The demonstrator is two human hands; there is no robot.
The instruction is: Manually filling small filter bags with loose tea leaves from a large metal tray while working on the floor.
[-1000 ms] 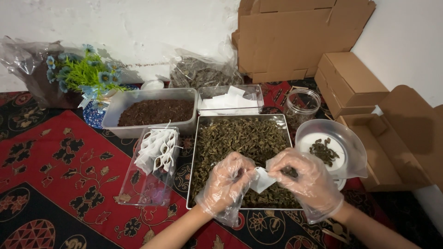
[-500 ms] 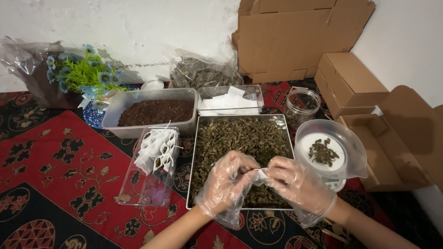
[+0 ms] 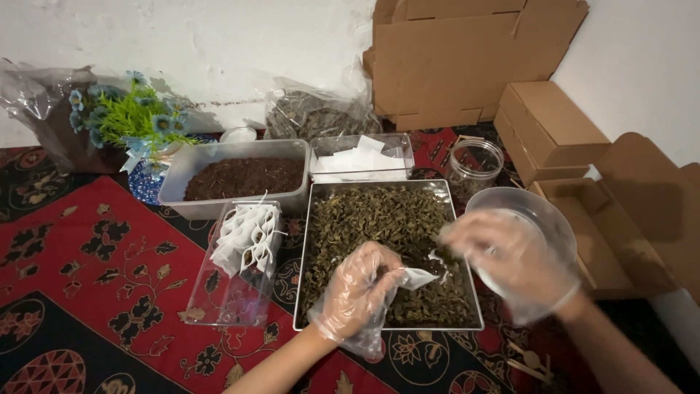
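Sachet (image 3: 418,277) pinched in left hand (image 3: 357,292), wrist bent.

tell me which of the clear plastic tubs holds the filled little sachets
The clear tub at the tray's left, nearest the person, holds the stringed sachets. The far tubs hold dark brown crumbs and flat empty white bags.

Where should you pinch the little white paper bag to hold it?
Probably by the end at the left hand, where the fingers pinch the small white bag from its left, leaving its mouth end free over the tray of dried leaves.
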